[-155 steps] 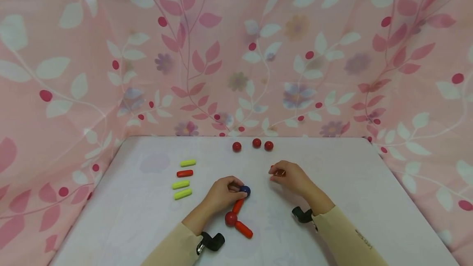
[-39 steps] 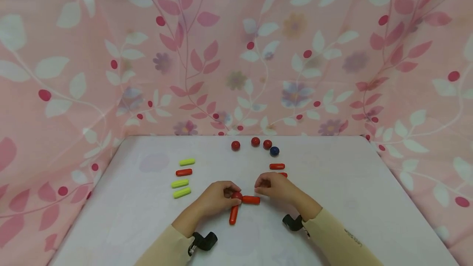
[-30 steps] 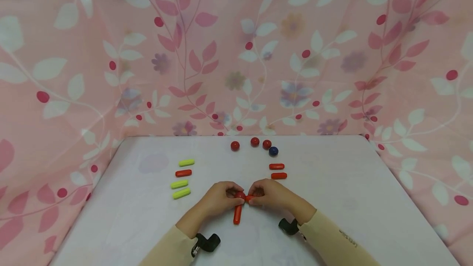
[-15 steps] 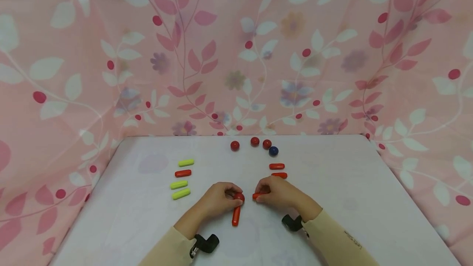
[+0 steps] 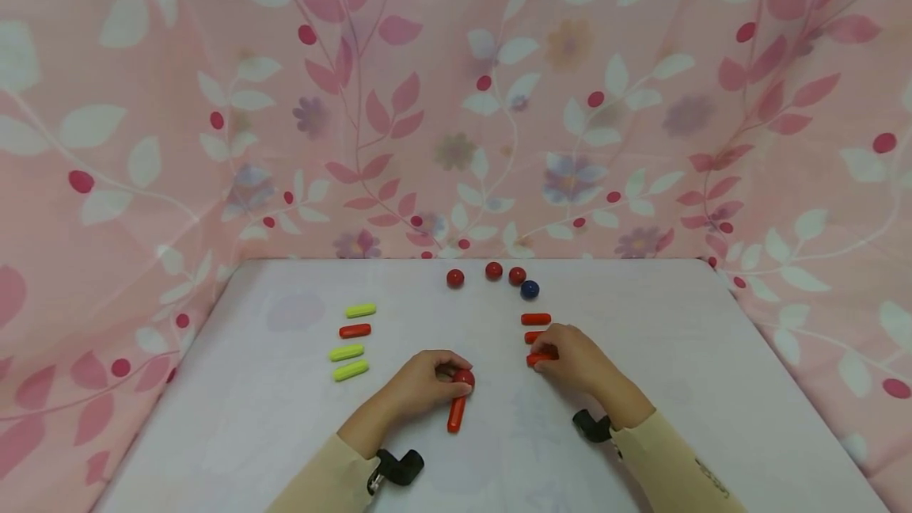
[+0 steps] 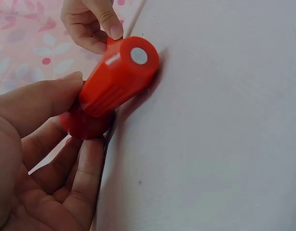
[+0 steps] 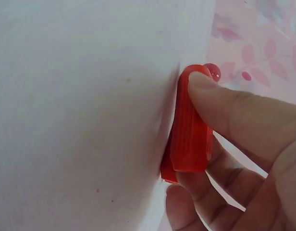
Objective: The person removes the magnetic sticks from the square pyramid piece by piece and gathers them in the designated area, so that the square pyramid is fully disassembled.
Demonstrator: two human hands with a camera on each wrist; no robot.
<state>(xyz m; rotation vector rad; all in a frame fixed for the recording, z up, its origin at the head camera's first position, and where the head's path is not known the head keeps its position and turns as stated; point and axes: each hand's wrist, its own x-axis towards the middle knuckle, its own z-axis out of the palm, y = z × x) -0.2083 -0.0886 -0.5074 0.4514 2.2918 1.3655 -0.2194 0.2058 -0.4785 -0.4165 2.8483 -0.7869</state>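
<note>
In the head view my left hand (image 5: 420, 382) grips a red ball (image 5: 465, 378) between thumb and fingers. From that ball a red magnetic rod (image 5: 456, 415) sticks out toward the near edge; its pale round end (image 6: 139, 56) shows in the left wrist view. My right hand (image 5: 580, 359), farther right, pinches another red magnetic rod (image 7: 191, 125) between thumb and fingers, low over the table. Just beyond that hand lie two more red rods, a far one (image 5: 536, 319) and a nearer one (image 5: 533, 336) partly hidden by the fingers.
Three yellow-green rods, one of them nearest (image 5: 351, 370), and a red rod (image 5: 355, 331) lie at the left of the white table (image 5: 663, 323). Three red balls, the middle one (image 5: 494, 270) farthest back, and a blue ball (image 5: 530, 290) sit near the back edge. Behind hangs a floral curtain (image 5: 456, 101).
The blue ball, earlier in the left hand, now sits at the back. My right hand has pulled one red rod off the red ball and carried it right, beside the other red rods.
</note>
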